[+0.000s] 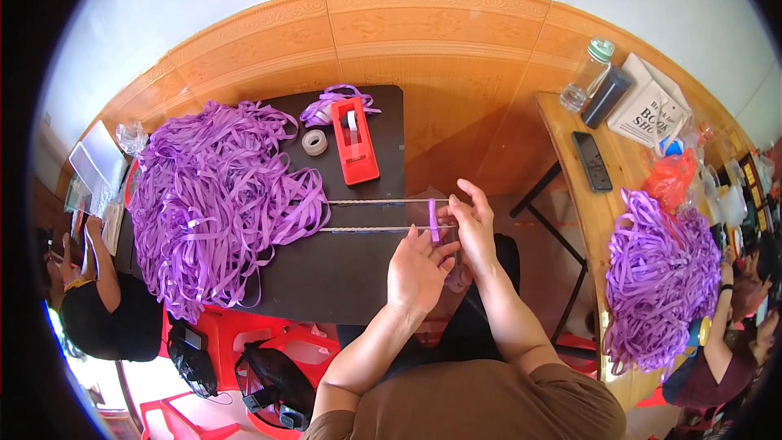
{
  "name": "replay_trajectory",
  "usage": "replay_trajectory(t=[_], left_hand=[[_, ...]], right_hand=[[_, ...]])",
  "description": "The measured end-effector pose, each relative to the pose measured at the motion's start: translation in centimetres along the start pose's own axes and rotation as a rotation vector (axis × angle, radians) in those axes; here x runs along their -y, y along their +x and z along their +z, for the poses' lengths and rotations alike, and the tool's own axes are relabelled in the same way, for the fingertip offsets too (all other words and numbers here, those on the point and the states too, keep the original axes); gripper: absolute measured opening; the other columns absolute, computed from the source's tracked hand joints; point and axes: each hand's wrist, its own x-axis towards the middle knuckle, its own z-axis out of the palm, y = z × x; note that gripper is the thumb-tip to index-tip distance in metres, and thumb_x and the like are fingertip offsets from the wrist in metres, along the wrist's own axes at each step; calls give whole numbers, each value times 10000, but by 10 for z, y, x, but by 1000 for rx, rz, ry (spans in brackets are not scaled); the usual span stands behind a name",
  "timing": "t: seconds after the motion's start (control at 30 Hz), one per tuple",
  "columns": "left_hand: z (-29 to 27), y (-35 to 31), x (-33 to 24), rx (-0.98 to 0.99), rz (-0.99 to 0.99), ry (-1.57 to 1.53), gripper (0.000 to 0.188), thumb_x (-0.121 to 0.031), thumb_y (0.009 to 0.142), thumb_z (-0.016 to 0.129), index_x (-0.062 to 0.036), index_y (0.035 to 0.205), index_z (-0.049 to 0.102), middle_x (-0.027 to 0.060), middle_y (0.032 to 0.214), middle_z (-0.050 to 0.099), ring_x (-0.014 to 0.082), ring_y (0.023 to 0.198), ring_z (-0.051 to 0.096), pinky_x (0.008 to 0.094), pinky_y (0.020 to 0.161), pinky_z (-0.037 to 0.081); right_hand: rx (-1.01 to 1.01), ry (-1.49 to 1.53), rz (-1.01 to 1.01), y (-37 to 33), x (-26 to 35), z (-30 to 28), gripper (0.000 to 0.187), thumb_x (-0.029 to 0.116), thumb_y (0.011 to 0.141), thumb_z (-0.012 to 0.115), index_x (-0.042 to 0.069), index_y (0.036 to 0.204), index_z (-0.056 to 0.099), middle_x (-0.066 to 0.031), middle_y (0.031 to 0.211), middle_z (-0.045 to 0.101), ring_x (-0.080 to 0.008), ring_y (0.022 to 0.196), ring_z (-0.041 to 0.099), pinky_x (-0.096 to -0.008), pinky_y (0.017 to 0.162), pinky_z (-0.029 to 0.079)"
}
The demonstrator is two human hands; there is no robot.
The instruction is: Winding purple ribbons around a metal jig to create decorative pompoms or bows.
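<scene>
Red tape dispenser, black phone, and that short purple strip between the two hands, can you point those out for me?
Red tape dispenser (359,163): head view, on its red body.
Black phone (592,161): head view, middle of its dark face.
Short purple strip (433,216): head view, about the middle of its length.

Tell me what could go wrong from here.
The purple strip by the left hand and right hand could slip along the two cords, since they lie bare up to the ribbon pile. Loose loops at the pile's edge might snag on the cords. The pile also reaches the near edge of the dark table, so some ribbon might slide down toward the red chairs.
</scene>
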Motion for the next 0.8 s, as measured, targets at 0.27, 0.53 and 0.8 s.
replay_trajectory(t=[0.27,0.53,0.8], left_hand=[[-3,2,5,15,22,-12,503,-424,940,415,-5,1214,469,85,1156,521,228,1013,514,328,845,372],[-3,3,3,-11,5,-5,406,-387,967,392,-47,1169,485,63,1123,531,216,981,526,328,821,365],[-2,3,12,-18,39,131,324,-326,970,395,-93,1167,504,45,1128,545,202,1014,518,339,842,374]], right_hand=[[201,213,290,3,1,2,480,244,933,553,-31,1294,395,-157,949,612,-201,820,634,-317,684,520],[124,24,84,18,-3,2,409,99,820,688,-10,1182,531,-128,916,645,-177,821,641,-274,681,516],[182,12,31,32,-14,-10,241,-47,750,678,-41,985,627,-120,818,662,-183,718,660,-286,659,540]])
